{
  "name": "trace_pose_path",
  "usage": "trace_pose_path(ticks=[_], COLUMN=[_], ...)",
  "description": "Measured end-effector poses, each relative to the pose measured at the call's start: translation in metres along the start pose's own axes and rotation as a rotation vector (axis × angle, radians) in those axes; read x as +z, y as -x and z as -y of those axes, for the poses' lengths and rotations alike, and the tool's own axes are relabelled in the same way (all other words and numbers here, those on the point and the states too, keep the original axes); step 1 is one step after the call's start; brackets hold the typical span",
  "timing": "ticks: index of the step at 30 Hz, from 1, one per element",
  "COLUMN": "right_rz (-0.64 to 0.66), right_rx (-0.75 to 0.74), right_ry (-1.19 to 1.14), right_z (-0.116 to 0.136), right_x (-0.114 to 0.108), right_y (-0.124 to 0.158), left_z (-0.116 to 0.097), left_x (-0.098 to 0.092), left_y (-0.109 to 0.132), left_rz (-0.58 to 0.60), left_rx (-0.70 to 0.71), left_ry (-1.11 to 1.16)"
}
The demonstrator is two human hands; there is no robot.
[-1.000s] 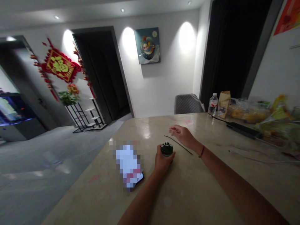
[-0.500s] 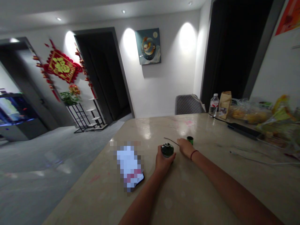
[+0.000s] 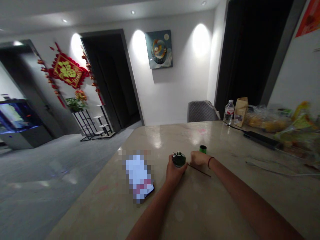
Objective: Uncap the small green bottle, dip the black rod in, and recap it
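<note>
My left hand is wrapped round a small dark green round bottle that stands upright on the beige table, its mouth uncovered. My right hand is just right of the bottle, fingers closed on a thin dark stick whose free end trails back to the right over the table. A small green cap stands on the table just behind my right hand.
A phone lies left of the bottle. At the far right stand a water bottle, a paper bag, food bags, a dark remote and a white cable. A grey chair is at the far end.
My right hand set the green cap down on the table, then took up the thin stick and drew it close to the bottle. My left hand stayed on the bottle.
</note>
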State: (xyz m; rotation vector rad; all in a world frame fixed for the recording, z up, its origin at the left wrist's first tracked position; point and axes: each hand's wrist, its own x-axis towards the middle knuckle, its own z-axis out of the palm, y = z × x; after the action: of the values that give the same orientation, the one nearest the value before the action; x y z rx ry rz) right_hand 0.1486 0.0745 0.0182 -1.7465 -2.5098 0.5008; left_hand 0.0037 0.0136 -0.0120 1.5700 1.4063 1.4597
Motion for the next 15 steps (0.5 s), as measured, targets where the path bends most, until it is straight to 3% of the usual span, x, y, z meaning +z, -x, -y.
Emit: trace_pose_path(ticks=[8, 15], right_rz=[0.202, 0.051], right_rx=[-0.102, -0.073], right_ry=[-0.075, 0.065], right_z=[0.009, 0.006], right_x=[-0.016, 0.002], right_y=[0.015, 0.006], left_z=[-0.003, 0.000], left_x=[0.001, 0.000], left_y=[0.000, 0.000], left_rz=[0.001, 0.004], left_rx=[-0.010, 0.001], left_ry=[0.044, 0.015])
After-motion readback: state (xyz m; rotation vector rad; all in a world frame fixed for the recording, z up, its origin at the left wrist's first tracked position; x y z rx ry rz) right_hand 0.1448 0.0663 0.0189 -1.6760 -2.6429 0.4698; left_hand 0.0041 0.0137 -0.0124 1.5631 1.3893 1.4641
